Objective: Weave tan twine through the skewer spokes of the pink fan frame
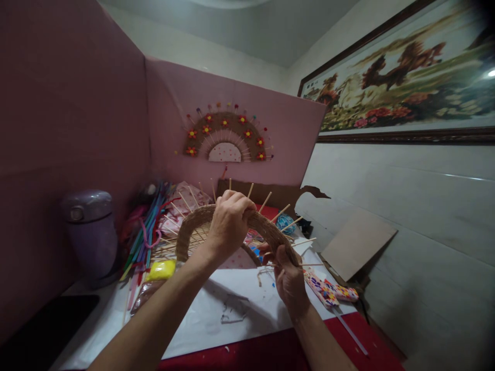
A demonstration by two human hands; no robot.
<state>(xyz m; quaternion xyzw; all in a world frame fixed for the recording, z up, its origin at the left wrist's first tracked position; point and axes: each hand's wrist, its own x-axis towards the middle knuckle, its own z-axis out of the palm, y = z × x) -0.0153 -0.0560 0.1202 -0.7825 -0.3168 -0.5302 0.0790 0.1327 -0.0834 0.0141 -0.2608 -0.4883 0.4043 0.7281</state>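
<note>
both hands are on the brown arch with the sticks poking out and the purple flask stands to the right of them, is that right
Not quite: the head view shows the purple flask to the left of the hands. The left hand and right hand are indeed on the brown arch.

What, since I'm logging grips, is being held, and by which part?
A brown arch: the left hand grips its top, the right hand its lower right end.

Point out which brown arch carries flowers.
The upper arch, against the pink panel: red-and-yellow flowers dot its band. The lower arch, held by the left hand and right hand, shows none.
</note>
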